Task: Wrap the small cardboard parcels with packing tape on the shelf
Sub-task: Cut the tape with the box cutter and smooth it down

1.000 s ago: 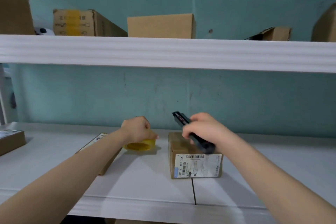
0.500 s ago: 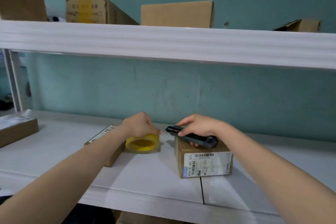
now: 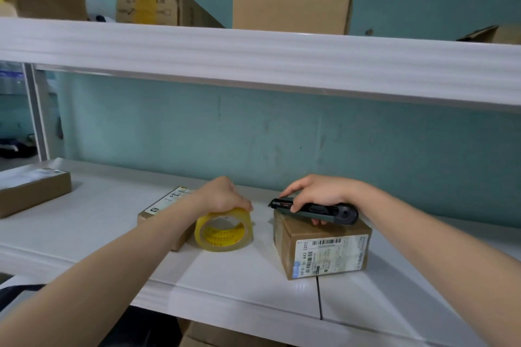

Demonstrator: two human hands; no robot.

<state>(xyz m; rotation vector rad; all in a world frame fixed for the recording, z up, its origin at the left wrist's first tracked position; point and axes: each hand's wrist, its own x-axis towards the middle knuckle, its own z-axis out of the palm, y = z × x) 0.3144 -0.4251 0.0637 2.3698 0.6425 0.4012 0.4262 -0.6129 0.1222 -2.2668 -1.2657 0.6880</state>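
**Shelf scene, head view.** All places are given from the labelled parcel.

The long white shelf [image 3: 253, 284] carries the work. The small brown cardboard parcel with a white shipping label [image 3: 324, 251] sits near the shelf's front edge. Above and behind the parcel, large brown cardboard cartons [image 3: 293, 13] stand on an upper shelf. A flat brown cardboard box [image 3: 33, 191] lies far to the parcel's left. A second flat labelled box [image 3: 166, 203] lies nearer on that side, partly hidden by the forearm.

Just left of the parcel stands a yellow-tinted roll of clear packing tape [image 3: 222, 236], tilted on its edge. The left hand [image 3: 222, 194] grips it from above, with the fingers curled over its rim. The right hand [image 3: 321, 191] is closed round a dark grey utility knife [image 3: 324, 210], which lies along the parcel's top. Whether the blade is out cannot be told.

**Risks (judgement).**
- An exposed blade could score the carton or nick a finger while both hands work close together.
- The tilted roll could roll away if it is released.
- Tape laid over the label could obscure its barcodes.
- A push could slide the parcel off the front edge.

**Writing.**
- The parcel's label carries barcodes and text that appears to read "51 AX2 [GY]".
- The roll's core has red print, and the knife has pale lettering near its tip. Neither can be read.
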